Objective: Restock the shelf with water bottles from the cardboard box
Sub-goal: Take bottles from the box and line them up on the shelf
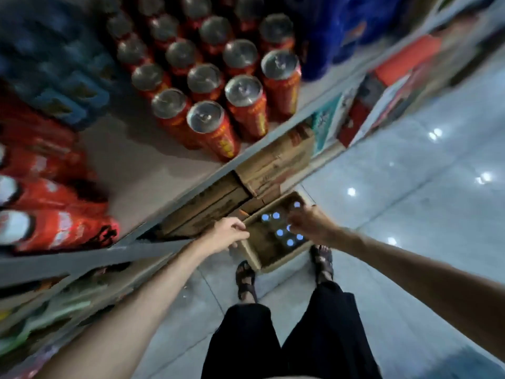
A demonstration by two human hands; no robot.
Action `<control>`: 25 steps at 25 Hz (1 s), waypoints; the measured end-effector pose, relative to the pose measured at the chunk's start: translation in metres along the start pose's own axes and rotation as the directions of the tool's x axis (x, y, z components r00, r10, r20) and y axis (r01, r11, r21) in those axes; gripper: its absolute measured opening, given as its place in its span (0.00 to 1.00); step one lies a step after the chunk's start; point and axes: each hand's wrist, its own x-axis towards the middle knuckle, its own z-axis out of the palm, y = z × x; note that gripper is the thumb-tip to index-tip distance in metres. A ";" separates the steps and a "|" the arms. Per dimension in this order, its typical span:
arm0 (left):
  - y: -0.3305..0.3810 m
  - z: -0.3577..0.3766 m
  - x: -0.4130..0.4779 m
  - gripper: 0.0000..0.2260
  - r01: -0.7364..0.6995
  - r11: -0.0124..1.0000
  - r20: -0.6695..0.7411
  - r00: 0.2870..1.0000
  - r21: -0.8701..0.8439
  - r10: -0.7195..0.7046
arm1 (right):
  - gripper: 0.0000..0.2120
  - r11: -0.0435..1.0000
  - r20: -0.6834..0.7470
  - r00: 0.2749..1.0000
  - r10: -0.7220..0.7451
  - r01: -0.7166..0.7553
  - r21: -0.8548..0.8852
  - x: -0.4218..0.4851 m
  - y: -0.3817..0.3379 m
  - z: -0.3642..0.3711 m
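Observation:
An open cardboard box (273, 262) stands on the floor between my feet, against the bottom of the shelf. Several water bottles (280, 232) with pale blue caps stand upright in its right half; the left half shows bare cardboard. My left hand (226, 235) is at the box's left rim, its fingers curled over the edge. Over the bottles hovers my right hand (310, 222), fingers spread downward among the caps; motion blur hides any grip. The grey shelf (142, 170) above has a bare patch at its front.
Red drink cans (243, 91) stand in rows on the shelf, with red packs (54, 228) to the left and blue packs (54, 64) behind. Closed cartons (273, 160) sit under the shelf. A glossy tiled floor (410, 201) stretches to the right.

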 end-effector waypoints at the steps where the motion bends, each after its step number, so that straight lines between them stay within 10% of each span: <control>1: -0.007 0.007 0.020 0.08 0.013 1.000 0.030 0.999 0.009 -0.014 | 0.15 0.997 -0.027 0.997 0.069 -0.068 0.039 0.005 0.016 0.021; 6: -0.056 0.057 0.131 0.15 0.192 0.981 0.117 0.975 -0.001 -0.190 | 0.07 0.929 -0.028 0.943 0.332 -0.321 0.182 0.052 0.088 0.150; 11: -0.136 0.142 0.259 0.43 0.342 0.939 -0.004 0.940 -0.033 -0.342 | 0.08 0.901 -0.144 0.902 0.406 -0.369 0.229 0.152 0.153 0.266; 18: -0.248 0.244 0.402 0.14 0.490 0.846 0.043 0.869 -0.209 -0.493 | 0.19 0.905 -0.267 0.946 0.185 -0.270 -0.328 0.292 0.251 0.376; 25: -0.285 0.247 0.452 0.37 0.480 0.851 -0.020 0.869 -0.214 -0.495 | 0.22 0.886 -0.180 0.971 0.156 -0.218 -0.409 0.343 0.280 0.428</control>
